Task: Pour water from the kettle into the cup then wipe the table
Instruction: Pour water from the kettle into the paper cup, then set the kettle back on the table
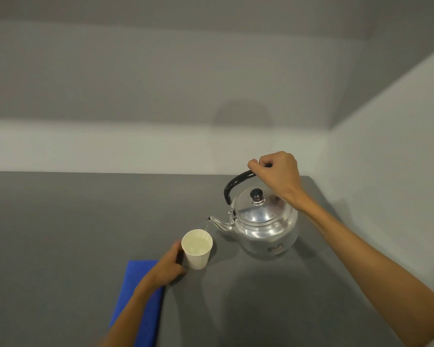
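A shiny metal kettle with a black handle and a dark lid knob hangs just above the grey table, tilted to the left. My right hand is closed around the top of its handle. A thin stream of water falls from the spout tip into a white paper cup, which stands upright on the table and holds water. My left hand grips the cup's left side.
A folded blue cloth lies flat on the table under my left forearm, near the front edge. Grey walls close off the table at the back and on the right.
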`<state>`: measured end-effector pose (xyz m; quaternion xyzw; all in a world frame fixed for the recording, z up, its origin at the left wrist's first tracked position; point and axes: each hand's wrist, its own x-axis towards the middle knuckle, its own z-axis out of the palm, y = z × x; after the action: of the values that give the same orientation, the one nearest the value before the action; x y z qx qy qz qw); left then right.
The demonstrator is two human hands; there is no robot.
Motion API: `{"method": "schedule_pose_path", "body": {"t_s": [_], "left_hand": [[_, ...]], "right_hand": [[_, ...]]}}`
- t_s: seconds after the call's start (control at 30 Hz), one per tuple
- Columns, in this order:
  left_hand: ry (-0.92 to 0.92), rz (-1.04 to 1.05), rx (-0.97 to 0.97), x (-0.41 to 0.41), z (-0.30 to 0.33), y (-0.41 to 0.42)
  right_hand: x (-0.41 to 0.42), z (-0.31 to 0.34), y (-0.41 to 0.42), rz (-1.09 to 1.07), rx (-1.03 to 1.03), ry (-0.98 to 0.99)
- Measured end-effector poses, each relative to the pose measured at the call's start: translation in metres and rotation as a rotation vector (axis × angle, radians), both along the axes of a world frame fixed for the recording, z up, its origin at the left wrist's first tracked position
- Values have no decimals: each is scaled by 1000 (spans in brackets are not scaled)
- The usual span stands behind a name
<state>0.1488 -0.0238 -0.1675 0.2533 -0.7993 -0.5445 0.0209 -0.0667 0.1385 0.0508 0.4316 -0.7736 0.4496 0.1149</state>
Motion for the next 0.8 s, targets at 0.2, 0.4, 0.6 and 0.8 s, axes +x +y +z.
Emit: {"method": "schedule_pose_path", "body": {"t_s": [0.2,0.4,0.6,0.8], "left_hand": [[193,342,-261,-7,80,-41],[443,146,-232,-73,186,-7],[387,-46,-223,-163,181,17],[327,14,-267,-183,139,12]], "right_hand": [[-13,20,3,-20,-119,-181],[-26,20,-7,-44,-177,-218],[-67,-41,-33,-55,-161,-320],[-71,-90,-48,-46,-169,-435]]}}
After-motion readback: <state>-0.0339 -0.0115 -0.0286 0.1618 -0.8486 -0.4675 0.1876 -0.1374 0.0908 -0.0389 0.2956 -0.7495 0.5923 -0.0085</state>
